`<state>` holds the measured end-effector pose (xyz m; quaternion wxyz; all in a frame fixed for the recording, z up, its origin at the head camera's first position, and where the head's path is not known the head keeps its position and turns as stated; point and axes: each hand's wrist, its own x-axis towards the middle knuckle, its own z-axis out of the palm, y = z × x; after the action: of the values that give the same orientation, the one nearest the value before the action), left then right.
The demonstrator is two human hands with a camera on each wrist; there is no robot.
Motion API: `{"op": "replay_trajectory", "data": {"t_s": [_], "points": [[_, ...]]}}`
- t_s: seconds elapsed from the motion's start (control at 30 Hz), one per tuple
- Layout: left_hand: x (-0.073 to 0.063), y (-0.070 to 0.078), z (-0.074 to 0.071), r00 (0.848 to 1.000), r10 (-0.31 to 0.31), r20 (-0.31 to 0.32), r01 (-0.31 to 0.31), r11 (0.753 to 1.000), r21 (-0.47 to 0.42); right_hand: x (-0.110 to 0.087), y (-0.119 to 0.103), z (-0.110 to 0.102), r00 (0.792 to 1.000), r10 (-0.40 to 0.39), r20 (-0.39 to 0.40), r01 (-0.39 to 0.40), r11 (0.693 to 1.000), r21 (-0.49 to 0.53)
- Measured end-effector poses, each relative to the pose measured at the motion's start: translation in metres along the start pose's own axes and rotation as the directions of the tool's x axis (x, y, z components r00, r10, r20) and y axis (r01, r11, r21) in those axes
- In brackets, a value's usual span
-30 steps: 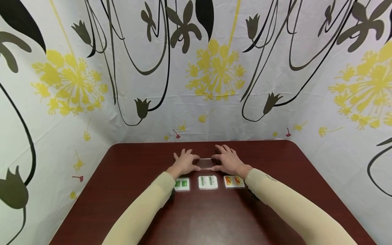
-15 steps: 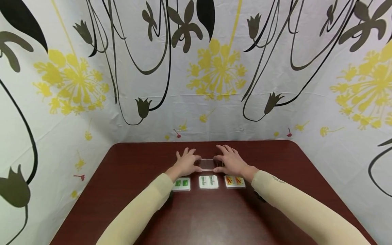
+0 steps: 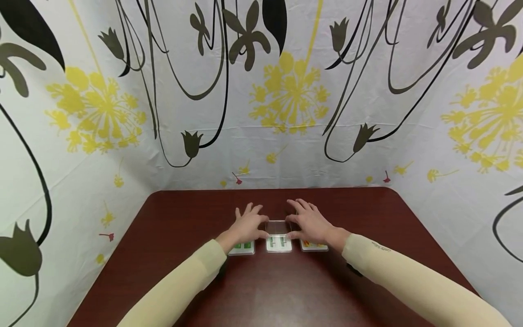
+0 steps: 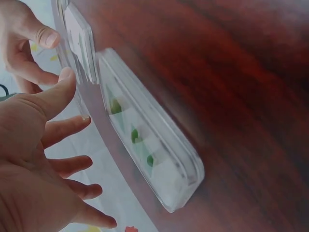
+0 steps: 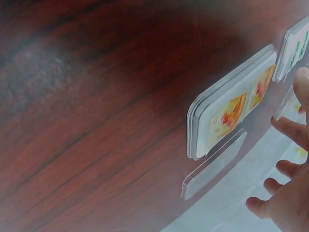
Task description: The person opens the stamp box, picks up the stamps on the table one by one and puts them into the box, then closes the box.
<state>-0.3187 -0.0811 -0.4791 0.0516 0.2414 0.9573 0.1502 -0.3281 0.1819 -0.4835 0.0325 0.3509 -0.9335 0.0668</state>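
A clear plastic lid [image 3: 278,227] lies between my two hands in the head view, at the far edge of the middle clear case [image 3: 279,244], which shows green print on white. My left hand [image 3: 246,225] holds the lid's left end between thumb and index finger, its other fingers spread. At the lid's right end, my right hand [image 3: 311,224] grips in the same way. Whether the lid touches the middle case cannot be told. The left case [image 4: 145,130] with green pictures sits below my left hand. Partly behind my right wrist is the right case [image 5: 231,111], with orange pictures.
Another clear plastic piece [image 5: 215,166] lies beyond the right case in the right wrist view. All stand on a dark red-brown wooden table [image 3: 269,290]. A white cloth [image 3: 229,109] with flower patterns hangs behind the table's far edge and at both sides.
Both hands have drawn the clear lid nearer, from behind the row of cases to the far edge of the middle case. The three cases have stayed in place.
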Motion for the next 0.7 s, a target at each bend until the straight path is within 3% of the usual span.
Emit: {"op": "replay_trajectory", "data": {"t_s": [0.7], "points": [[-0.026, 0.008, 0.008, 0.999, 0.036, -0.001, -0.036, 0.999, 0.039, -0.017, -0.02, 0.003, 0.999, -0.047, 0.017, 0.047, 0.999, 0.004]]}}
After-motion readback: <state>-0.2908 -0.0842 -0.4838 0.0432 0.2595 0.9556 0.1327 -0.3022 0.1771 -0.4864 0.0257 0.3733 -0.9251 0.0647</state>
